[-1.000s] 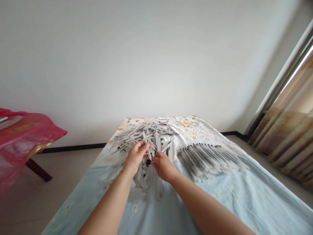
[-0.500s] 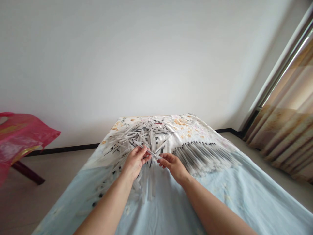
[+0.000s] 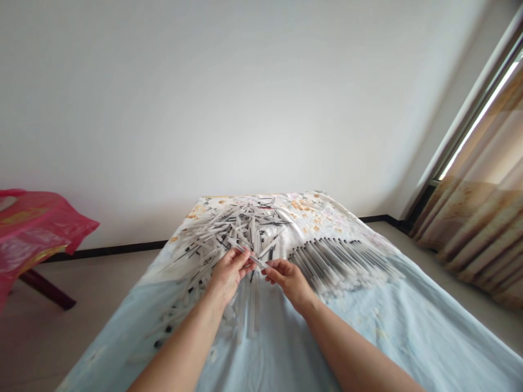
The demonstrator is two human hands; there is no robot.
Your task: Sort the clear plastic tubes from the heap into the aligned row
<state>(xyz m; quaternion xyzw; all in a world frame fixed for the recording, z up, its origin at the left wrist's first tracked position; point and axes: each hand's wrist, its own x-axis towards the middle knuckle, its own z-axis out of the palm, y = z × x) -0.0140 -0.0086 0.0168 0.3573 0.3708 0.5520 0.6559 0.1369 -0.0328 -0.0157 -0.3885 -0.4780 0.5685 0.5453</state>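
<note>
My left hand [image 3: 231,271] is closed, its thumb and fingers pinching a slim whitish pen barrel [image 3: 258,262] over the middle of the table. At the barrel's near right end, the fingertips of my right hand [image 3: 287,279] are also closed on it. Whether a refill or cap is at that end is too small to make out. Beyond and left of my hands spreads a jumbled pile of whitish pen barrels and thin black pieces [image 3: 241,220]. To the right, a slanted row of pens [image 3: 339,264] with dark upper ends lies side by side.
A floral and pale blue cloth [image 3: 368,321] covers the table. At the left is a red plastic bag [image 3: 44,218] above a dark red leg [image 3: 49,289]. A white wall [image 3: 261,109] stands behind, and a patterned curtain [image 3: 478,218] hangs at the right.
Both hands stay nearly in place, with the pen barrel still between them. It has shifted slightly rightward and down in the left fingers. The view has moved a little.
</note>
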